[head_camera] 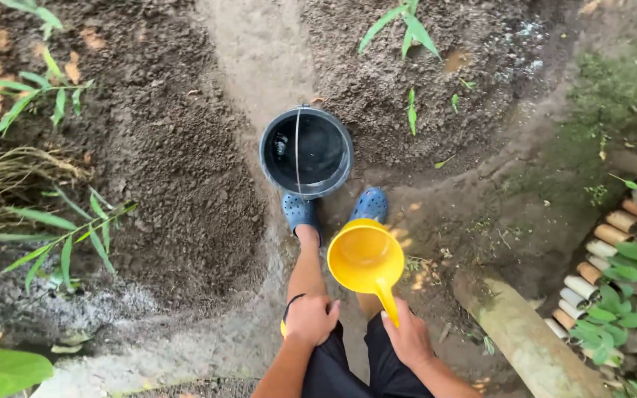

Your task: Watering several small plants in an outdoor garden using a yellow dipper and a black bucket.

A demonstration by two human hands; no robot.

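Yellow dipper (366, 256) held in right hand (409, 335) above grey bucket (306, 151).

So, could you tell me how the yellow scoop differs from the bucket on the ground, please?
The yellow scoop is bright yellow with a long handle, gripped by the right hand; the bucket is dark grey with a thin wire bail and stands untouched on the soil by the feet. The scoop is smaller and looks empty; the bucket's inside is dark and seems to hold water. Both are round, open-topped vessels.
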